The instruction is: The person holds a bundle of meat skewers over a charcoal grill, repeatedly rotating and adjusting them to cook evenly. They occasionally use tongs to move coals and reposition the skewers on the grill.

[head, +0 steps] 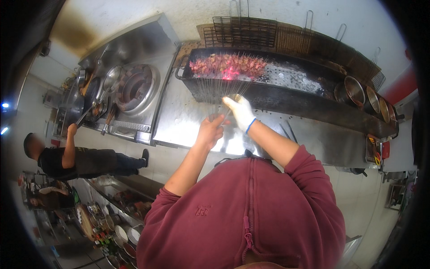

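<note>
My left hand [211, 131], bare, is closed around the lower ends of a fan of thin metal skewers [215, 95]. My right hand [240, 111], in a white glove with a blue cuff edge, grips the skewers higher up on their right side. At their far ends, many chunks of meat [228, 65] lie packed side by side over the left part of a long black charcoal grill [285, 104]. Pink-red flame [230, 73] glows at the near edge of the meat. Grey ash and coals [292, 79] show in the grill to the right.
Wire grilling baskets [245, 32] lean on the wall behind the grill. Metal bowls [354, 90] stand at its right end. Tongs [290, 131] lie on the steel counter [178, 111]. At left, a co-worker [80, 161] holds a long-handled utensil by a wok burner [137, 87].
</note>
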Demonstrator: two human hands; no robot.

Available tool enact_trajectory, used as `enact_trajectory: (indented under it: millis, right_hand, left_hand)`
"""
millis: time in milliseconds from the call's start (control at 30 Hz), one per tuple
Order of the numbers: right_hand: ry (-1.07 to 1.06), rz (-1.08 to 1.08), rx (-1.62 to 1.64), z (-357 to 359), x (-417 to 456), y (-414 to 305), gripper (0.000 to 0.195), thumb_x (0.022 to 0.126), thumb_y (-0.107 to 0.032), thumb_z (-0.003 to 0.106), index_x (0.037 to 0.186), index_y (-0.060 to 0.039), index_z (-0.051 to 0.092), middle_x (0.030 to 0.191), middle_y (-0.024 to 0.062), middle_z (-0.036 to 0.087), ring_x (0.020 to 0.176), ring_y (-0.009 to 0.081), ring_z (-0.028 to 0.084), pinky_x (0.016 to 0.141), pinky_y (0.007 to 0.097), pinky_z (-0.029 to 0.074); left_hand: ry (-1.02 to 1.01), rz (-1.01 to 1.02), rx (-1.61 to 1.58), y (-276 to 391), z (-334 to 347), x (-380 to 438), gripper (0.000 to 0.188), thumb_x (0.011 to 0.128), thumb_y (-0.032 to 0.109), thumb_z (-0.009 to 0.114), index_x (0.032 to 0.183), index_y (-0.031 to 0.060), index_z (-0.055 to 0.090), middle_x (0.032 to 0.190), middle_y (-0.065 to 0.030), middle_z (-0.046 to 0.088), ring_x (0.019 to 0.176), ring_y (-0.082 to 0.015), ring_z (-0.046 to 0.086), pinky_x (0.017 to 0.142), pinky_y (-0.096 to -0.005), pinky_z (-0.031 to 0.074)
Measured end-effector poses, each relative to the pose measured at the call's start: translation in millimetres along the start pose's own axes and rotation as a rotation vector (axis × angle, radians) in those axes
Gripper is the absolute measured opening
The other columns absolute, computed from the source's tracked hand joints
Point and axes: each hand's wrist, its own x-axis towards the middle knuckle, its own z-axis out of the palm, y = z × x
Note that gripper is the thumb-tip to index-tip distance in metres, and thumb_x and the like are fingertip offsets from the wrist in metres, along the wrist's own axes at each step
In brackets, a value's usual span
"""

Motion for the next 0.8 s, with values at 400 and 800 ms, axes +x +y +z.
enact_trajectory:
  millis: [400,800]
  right_hand:
    - [0.122,0.027,0.066,-5,-7,0,0.017,0.095,-0.020,0.069,0.105,-0.0060,0.065,0.094,0.0011,0.066,0.084,0.0116,0.060,0.075,0.0287,0.050]
    - [0.139,-0.082,-0.180,-6,-5,-1,0.022,0.088,-0.021,0.078,0.097,-0.0053,0.065,0.087,0.0012,0.064,0.078,0.0103,0.058,0.070,0.0274,0.048]
  left_hand:
    - [-0.027,0.029,-0.059,-7,0,2,0.015,0.098,0.017,0.062,0.100,0.0057,0.052,0.092,-0.0146,0.068,0.046,-0.0036,0.035,0.039,-0.0196,0.026]
    - [-0.020,-0.004,0.023,-9,0,4,0.015,0.100,0.020,0.061,0.100,0.0056,0.058,0.090,-0.0097,0.066,0.045,-0.0030,0.032,0.038,-0.0207,0.023]
